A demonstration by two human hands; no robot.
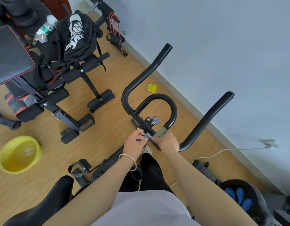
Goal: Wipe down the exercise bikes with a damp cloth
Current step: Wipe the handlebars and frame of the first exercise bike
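Note:
Black exercise bike handlebars (171, 110) fill the middle of the view, with two long horns and an inner loop joined at a bolted clamp (149, 122). My right hand (167, 141) is closed around a grey-green cloth (161, 132), pressed against the base of the inner loop. My left hand (135, 144) rests on the centre bar beside the clamp, fingers curled around it; a bangle sits on its wrist. The bike's black saddle (48, 203) shows at the bottom left, and a pedal with strap (79, 168) lies below the hands.
A yellow basin (18, 154) stands on the wooden floor at left. A black weight bench (59, 88) with clothes and a water bottle (44, 30) is behind it. A white wall runs along the right, with a white cable (222, 151) on the floor.

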